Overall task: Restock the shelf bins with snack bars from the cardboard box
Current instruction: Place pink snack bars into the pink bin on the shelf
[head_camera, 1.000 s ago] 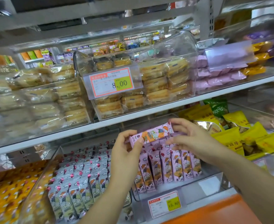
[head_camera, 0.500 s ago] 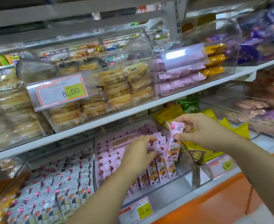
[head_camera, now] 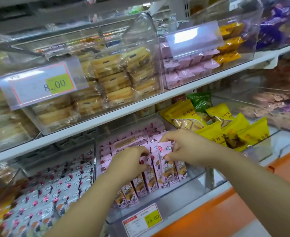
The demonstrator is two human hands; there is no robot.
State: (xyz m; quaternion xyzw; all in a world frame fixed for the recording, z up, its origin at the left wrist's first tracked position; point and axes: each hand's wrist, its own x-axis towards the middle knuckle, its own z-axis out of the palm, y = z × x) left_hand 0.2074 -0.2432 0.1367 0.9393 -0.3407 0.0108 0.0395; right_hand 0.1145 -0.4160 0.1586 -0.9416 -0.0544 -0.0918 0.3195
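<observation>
Head view, nearest first: a yellow price tag hangs on the front of a clear bin, and behind its low wall pink standing bars fill tilted rows. The left hand has its grip closed on the tops of those bars, probably to hold the row back and leave a slot. Just beside it, the right hand pinches the upper end of a pink snack bar between thumb and fingers. The bar is upright and partly down among the others, so it looks close to seated. The cardboard box is out of sight. A neighbouring bin to the left holds pale bars packed the same way, and yellow packets stand to the right. Past the white shelf above, lidded clear bins hold stacked sandwich biscuits and small pink packets.
</observation>
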